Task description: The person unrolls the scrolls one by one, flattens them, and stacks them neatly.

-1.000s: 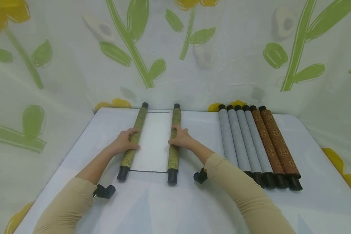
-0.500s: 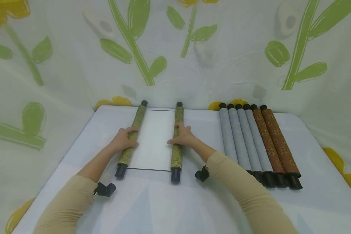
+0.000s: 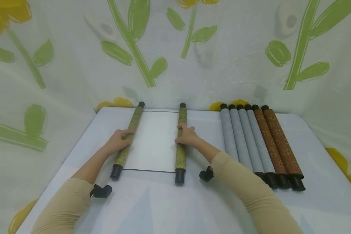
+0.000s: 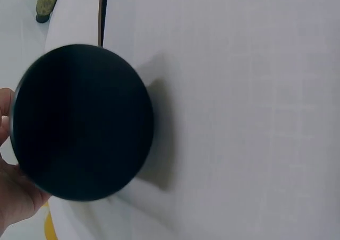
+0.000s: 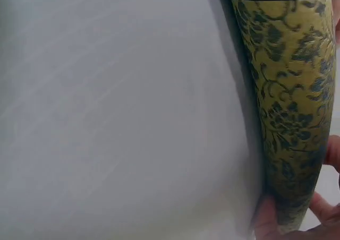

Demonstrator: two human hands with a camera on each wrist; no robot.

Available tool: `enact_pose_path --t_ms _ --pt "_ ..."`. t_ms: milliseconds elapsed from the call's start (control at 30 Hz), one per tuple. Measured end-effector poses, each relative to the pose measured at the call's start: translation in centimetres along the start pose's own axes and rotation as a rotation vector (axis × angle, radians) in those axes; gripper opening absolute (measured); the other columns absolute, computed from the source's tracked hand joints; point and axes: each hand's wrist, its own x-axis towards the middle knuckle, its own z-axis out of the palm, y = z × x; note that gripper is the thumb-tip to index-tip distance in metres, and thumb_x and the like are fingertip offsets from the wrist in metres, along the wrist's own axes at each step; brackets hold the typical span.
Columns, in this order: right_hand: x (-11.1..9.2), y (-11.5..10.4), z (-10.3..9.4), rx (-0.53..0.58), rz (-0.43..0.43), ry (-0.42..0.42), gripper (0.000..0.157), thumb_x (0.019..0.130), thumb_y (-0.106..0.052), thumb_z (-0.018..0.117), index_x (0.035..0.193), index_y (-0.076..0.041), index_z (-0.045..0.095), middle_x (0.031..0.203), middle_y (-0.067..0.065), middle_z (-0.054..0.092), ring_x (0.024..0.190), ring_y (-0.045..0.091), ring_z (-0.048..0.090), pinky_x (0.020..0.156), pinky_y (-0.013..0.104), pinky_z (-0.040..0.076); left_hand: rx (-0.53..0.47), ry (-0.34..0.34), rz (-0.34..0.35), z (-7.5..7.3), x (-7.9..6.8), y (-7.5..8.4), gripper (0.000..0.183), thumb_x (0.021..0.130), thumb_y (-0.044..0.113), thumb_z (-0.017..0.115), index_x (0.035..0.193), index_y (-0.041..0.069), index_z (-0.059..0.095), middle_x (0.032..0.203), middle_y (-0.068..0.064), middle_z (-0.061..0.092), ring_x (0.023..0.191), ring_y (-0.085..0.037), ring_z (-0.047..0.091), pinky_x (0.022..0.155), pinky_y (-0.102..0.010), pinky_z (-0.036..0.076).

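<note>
A hanging scroll lies partly unrolled, its white sheet [image 3: 153,139] stretched between two rolls in green-gold brocade with black end knobs. In the head view my left hand [image 3: 117,140] grips the left roll [image 3: 122,157] around its middle. My right hand [image 3: 188,136] holds the right roll [image 3: 181,159], thumb on the inner side. Close to the left wrist camera, a round black knob [image 4: 79,123] covers much of that hand. The right wrist view has the floral brocade roll [image 5: 292,107] with fingertips around its lower part.
To the right, several rolled grey scrolls [image 3: 235,139] and two brown patterned scrolls [image 3: 280,143] lie side by side. A white table [image 3: 163,208] supports everything. Behind it hangs a pale cloth [image 3: 222,74] printed with green stems and yellow flowers.
The two rolls have moved apart, the left one leftward and the right one rightward. A wider strip of white sheet shows between them. Both hands have kept their hold.
</note>
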Motion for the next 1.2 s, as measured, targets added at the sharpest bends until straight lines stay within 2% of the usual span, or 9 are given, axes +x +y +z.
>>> enact_pose_path --t_ms 67,167,300,400,533,700,1000,1200 --pt "0.0 0.3 -0.2 0.001 0.000 -0.016 0.064 0.083 -0.020 0.062 0.142 -0.019 0.039 0.132 0.028 0.031 0.100 0.032 0.047 0.083 0.044 0.046 -0.010 0.004 -0.007 -0.1 0.1 -0.3 0.045 0.089 0.012 0.054 0.134 0.005 0.051 0.142 -0.031 0.032 0.124 -0.049 0.037 0.094 -0.059 0.040" --pt "-0.1 0.6 -0.4 -0.004 -0.003 -0.025 0.063 0.084 -0.021 0.058 0.144 -0.019 0.038 0.133 0.029 0.030 0.100 0.032 0.045 0.083 0.045 0.046 0.000 0.002 -0.042 -0.1 0.2 -0.6 0.051 0.089 0.022 0.062 0.135 0.007 0.048 0.141 -0.032 0.030 0.121 -0.047 0.039 0.092 -0.057 0.043" --pt "-0.1 0.8 -0.5 -0.021 -0.007 -0.002 0.068 0.084 -0.028 0.068 0.144 -0.020 0.038 0.133 0.028 0.030 0.107 0.035 0.045 0.086 0.047 0.046 0.057 -0.006 -0.078 0.0 0.1 -0.5 0.073 0.078 0.034 0.075 0.138 0.010 0.042 0.134 -0.032 0.030 0.115 -0.043 0.041 0.090 -0.055 0.043" --pt "-0.1 1.0 -0.5 -0.046 -0.016 0.017 0.078 0.078 -0.034 0.077 0.143 -0.020 0.038 0.133 0.028 0.030 0.110 0.036 0.044 0.088 0.047 0.046 0.095 -0.019 -0.076 0.2 0.1 -0.3 0.080 0.074 0.033 0.079 0.139 0.011 0.038 0.129 -0.031 0.031 0.108 -0.041 0.043 0.087 -0.055 0.044" --pt "-0.2 1.2 -0.6 -0.042 -0.023 0.023 0.083 0.074 -0.032 0.081 0.142 -0.018 0.036 0.134 0.029 0.030 0.109 0.037 0.046 0.089 0.048 0.046 0.104 -0.029 -0.070 0.2 0.1 -0.1 0.076 0.075 0.025 0.078 0.137 0.011 0.037 0.126 -0.029 0.032 0.106 -0.041 0.044 0.086 -0.055 0.045" --pt "-0.1 1.3 -0.5 -0.015 -0.029 0.036 0.080 0.073 -0.024 0.082 0.139 -0.015 0.037 0.135 0.030 0.029 0.109 0.038 0.050 0.089 0.048 0.047 0.093 -0.035 -0.067 -0.1 -0.1 0.0 0.070 0.078 0.016 0.073 0.137 0.008 0.036 0.124 -0.029 0.032 0.107 -0.041 0.043 0.086 -0.054 0.045" --pt "0.0 0.7 0.1 0.003 -0.046 0.052 0.077 0.075 -0.021 0.080 0.140 -0.015 0.038 0.132 0.030 0.032 0.106 0.037 0.050 0.086 0.047 0.048 0.091 -0.008 -0.039 -0.7 -0.3 -0.8 0.067 0.079 0.011 0.069 0.138 0.007 0.036 0.126 -0.031 0.032 0.110 -0.043 0.040 0.091 -0.059 0.039" --pt "-0.2 0.9 -0.8 0.002 -0.014 0.010 0.075 0.078 -0.020 0.076 0.142 -0.018 0.037 0.134 0.030 0.030 0.113 0.039 0.044 0.090 0.049 0.045 0.122 -0.004 0.018 -1.2 -0.3 -1.2 0.061 0.082 0.011 0.065 0.138 0.004 0.041 0.126 -0.034 0.032 0.111 -0.047 0.040 0.091 -0.061 0.039"
